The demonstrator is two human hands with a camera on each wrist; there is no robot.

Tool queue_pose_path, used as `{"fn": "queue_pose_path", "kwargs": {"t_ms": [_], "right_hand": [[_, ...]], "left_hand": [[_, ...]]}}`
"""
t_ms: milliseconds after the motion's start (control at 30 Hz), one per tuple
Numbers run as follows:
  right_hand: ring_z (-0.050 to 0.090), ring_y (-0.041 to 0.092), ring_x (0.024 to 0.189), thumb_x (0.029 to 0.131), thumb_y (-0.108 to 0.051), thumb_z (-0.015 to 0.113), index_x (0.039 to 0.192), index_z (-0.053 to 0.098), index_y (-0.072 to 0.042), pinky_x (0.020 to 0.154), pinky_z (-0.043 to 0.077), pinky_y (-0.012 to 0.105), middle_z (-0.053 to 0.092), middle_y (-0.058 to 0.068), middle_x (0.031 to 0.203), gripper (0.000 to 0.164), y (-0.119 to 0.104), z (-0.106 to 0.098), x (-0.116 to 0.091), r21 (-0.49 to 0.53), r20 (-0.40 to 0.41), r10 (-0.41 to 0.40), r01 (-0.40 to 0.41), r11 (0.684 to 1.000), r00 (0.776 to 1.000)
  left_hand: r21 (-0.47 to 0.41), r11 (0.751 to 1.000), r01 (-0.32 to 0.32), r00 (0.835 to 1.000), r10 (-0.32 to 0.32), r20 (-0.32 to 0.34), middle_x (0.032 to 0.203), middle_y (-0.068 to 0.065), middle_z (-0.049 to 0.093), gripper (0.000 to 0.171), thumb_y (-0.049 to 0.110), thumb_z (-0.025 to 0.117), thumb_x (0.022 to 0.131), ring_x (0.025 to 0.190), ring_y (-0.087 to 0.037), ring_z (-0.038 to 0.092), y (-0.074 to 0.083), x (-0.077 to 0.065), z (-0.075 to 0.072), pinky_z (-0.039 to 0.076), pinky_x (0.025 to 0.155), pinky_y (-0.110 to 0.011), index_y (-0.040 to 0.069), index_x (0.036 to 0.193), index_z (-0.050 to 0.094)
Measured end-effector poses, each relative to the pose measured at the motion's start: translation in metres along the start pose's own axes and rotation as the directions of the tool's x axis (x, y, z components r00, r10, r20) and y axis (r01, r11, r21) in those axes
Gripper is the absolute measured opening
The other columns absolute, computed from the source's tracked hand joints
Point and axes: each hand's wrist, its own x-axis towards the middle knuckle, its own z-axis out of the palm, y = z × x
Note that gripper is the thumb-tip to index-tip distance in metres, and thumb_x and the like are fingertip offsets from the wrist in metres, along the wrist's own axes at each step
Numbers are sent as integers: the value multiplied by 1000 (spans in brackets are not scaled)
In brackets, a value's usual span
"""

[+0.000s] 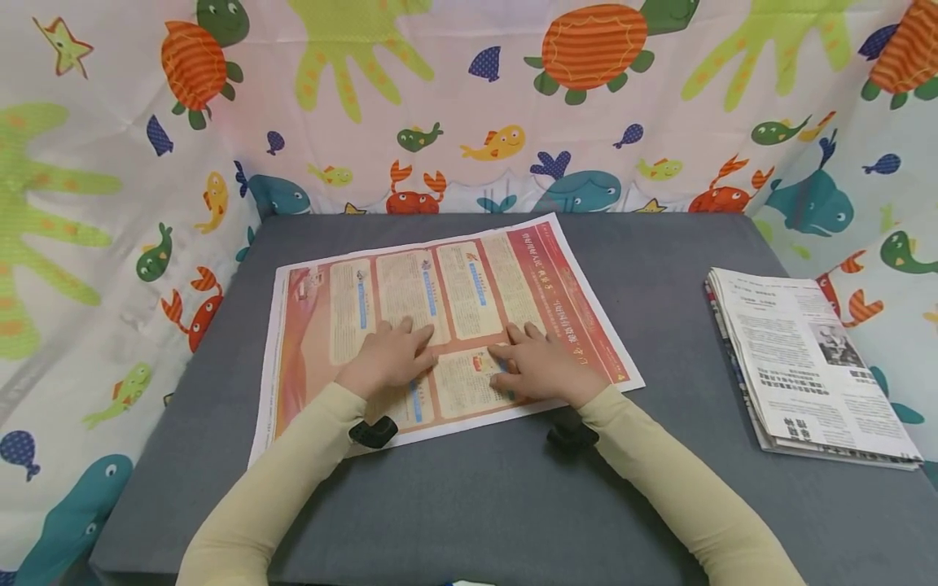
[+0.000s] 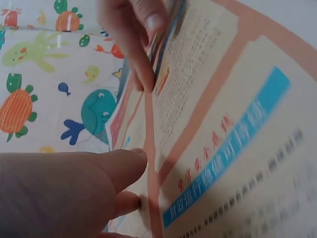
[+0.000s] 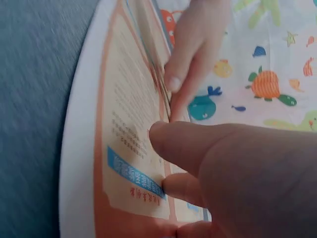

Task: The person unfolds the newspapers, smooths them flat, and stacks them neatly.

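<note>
A printed newspaper sheet (image 1: 469, 305), red and cream with blue headings, lies at a slant on the grey table. On its middle rests my left hand (image 1: 390, 356), fingers spread and touching the paper. My right hand (image 1: 542, 364) lies to the right of it, its fingertips on the sheet near the lower edge. In the left wrist view the left hand (image 2: 64, 191) has its fingertips on the paper close to a printed border. From the right wrist, the right hand (image 3: 237, 173) shows its thumb and fingers against the sheet. Neither hand grips anything.
A stack of folded newspapers (image 1: 813, 366) sits at the right side of the grey table (image 1: 469, 513). A curtain (image 1: 454, 98) printed with sea animals hangs behind and along both sides. A small white object (image 1: 471, 583) peeks in at the bottom edge.
</note>
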Motion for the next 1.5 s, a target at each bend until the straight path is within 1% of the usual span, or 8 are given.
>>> {"fn": "queue_pose_path", "kwargs": {"t_ms": [200, 467, 700, 900, 1033, 1133, 1333, 1500], "right_hand": [[24, 53, 152, 96, -49, 64, 151, 53, -20, 120, 25, 68, 27, 25, 166, 63, 14, -7, 5, 11, -8, -28, 28, 1000, 1000], [13, 53, 155, 94, -47, 67, 159, 39, -15, 122, 15, 70, 20, 20, 170, 77, 26, -12, 8, 118, 11, -59, 57, 991, 998], [14, 51, 156, 94, -52, 64, 160, 34, -11, 123, 11, 70, 24, 15, 170, 84, 28, -13, 17, 111, -18, 1, 1, 994, 1000], [29, 50, 150, 95, -51, 63, 149, 49, -14, 122, 20, 68, 34, 16, 166, 68, 29, -16, 35, 66, -67, 30, -25, 997, 997], [47, 42, 125, 94, -51, 63, 118, 59, -15, 107, 36, 60, 55, 13, 140, 43, 28, -21, 48, 36, -84, 27, -24, 999, 996], [47, 36, 111, 94, -54, 63, 106, 58, -16, 94, 39, 55, 55, 8, 114, 40, 28, -25, 58, 30, -91, 43, -40, 999, 995], [48, 34, 113, 90, -54, 70, 104, 56, -14, 93, 39, 53, 57, 6, 96, 45, 24, -33, 69, 146, -90, 116, -103, 984, 989], [46, 40, 135, 90, -52, 72, 99, 52, -12, 94, 37, 50, 51, 5, 89, 46, 23, -35, 75, 154, -84, 113, -100, 983, 990]], "left_hand": [[77, 996, -33, 998, 37, -50, 139, -23, 56, 58, 48, 48, 104, 105, -43, 53, 7, -6, 4, 52, 85, -58, 18, 154, 48], [76, 996, -48, 996, 54, -71, 126, -22, 61, 54, 48, 50, 104, 100, -42, 55, 14, -16, 6, 51, 82, -56, 15, 146, 55], [91, 992, -89, 988, 99, -117, 99, -20, 64, 36, 47, 55, 101, 84, -39, 56, 23, -24, 10, 49, 70, -53, 13, 113, 65], [124, 989, -83, 988, 98, -117, 107, -23, 66, 49, 49, 56, 100, 92, -41, 60, 38, -30, 16, 50, 80, -56, 13, 133, 63], [150, 984, -92, 987, 110, -119, 108, -23, 67, 52, 51, 56, 100, 95, -39, 60, 51, -33, 20, 50, 82, -54, 13, 136, 63], [166, 978, -129, 983, 149, -111, 107, -20, 68, 52, 52, 55, 101, 94, -37, 60, 61, -34, 23, 49, 82, -51, 14, 136, 64], [141, 969, -205, 970, 220, -106, 109, -20, 67, 52, 51, 54, 101, 99, -36, 58, 79, -34, 27, 45, 89, -52, 14, 136, 64], [105, 973, -204, 969, 217, -122, 111, -19, 68, 45, 48, 57, 100, 102, -38, 58, 85, -34, 25, 42, 94, -57, 16, 130, 67]]}}
